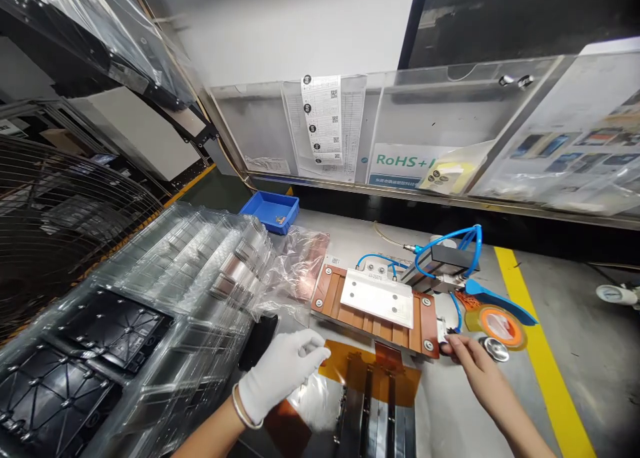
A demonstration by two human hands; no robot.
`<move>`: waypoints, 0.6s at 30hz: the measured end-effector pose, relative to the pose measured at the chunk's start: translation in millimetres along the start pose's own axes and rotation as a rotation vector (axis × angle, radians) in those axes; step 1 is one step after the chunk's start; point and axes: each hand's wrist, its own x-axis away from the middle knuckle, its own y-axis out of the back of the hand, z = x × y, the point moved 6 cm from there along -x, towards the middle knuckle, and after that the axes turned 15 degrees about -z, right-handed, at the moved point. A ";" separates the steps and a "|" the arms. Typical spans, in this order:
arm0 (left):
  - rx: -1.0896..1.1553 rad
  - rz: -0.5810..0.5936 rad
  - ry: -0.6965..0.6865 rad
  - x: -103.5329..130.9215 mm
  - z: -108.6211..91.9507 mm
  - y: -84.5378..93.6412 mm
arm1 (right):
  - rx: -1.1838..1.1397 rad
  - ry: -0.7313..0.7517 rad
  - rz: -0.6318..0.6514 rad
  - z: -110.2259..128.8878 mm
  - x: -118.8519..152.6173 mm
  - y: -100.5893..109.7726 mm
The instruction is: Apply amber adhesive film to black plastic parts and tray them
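Note:
My left hand (283,371), in a white glove, hovers with loosely curved fingers and seems to hold nothing. Its fingertips are beside a sheet of amber film (405,378) that lies over a dark part with long slots (380,418). My right hand (473,358) is bare. Its thumb and fingers pinch at a small fitting on the right end of a brown clamping fixture (330,291); the fingers hide what they grip. A white plate (375,298) sits on top of this fixture, and blue air tubes (480,251) run to the cylinder (447,265) behind it.
Stacked clear plastic trays (200,258) fill the left, with black moulded parts (115,325) in the nearest one. A blue bin (273,211) stands behind a crumpled plastic bag (285,265). An orange tape roll (503,326) lies at right, near yellow floor-style tape (545,351).

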 end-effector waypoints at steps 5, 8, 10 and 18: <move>0.145 0.034 0.027 -29.9 -9.9 -9.6 | -0.117 -0.032 0.090 12.9 19.9 -22.3; 0.158 0.087 0.021 -49.3 -9.8 -19.8 | -0.208 -0.087 0.206 22.0 43.2 -36.7; 0.164 0.122 0.023 -61.4 -9.7 -26.3 | -0.252 -0.091 0.217 28.0 49.5 -38.8; 0.123 0.239 0.080 -112.0 -8.8 -48.5 | -0.211 -0.054 0.230 42.4 18.2 -45.1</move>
